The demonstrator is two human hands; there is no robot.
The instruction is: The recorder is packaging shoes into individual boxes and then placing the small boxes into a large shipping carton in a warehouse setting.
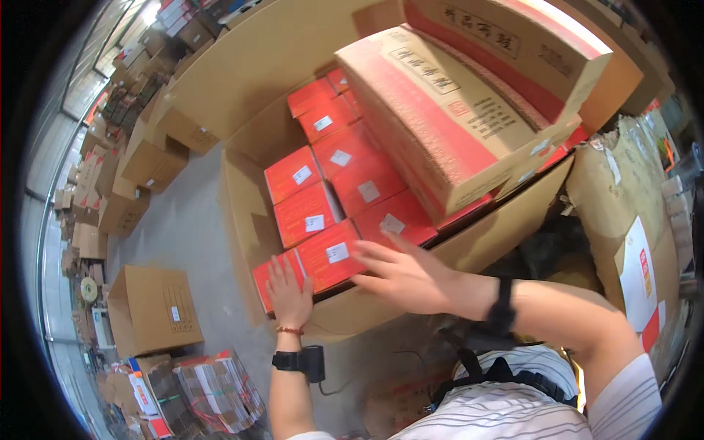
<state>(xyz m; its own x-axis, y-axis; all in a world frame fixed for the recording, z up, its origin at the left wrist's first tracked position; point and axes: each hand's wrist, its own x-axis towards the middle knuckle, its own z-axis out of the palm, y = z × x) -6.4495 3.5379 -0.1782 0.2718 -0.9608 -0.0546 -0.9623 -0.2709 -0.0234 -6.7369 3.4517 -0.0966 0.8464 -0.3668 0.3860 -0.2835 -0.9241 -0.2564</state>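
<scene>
In front of me stands a large open carton (242,198) holding several red boxes (301,176), most with a white label on top. My left hand (289,292), fingers stretched out, rests on a red box (265,286) at the carton's near left corner. My right hand (407,275) is spread, slightly blurred, over the near row of red boxes beside a labelled red box (328,257). Whether its fingertips touch a box, I cannot tell. Neither hand holds anything. A brown and red printed carton (433,110) lies across the right part of the boxes.
An open brown carton (150,312) stands on the floor at the left. Near it lie bundled flat cardboard stacks (216,389). More cartons (150,154) line the far left along the wall. At the right is a worn, cardboard-covered pile (616,191).
</scene>
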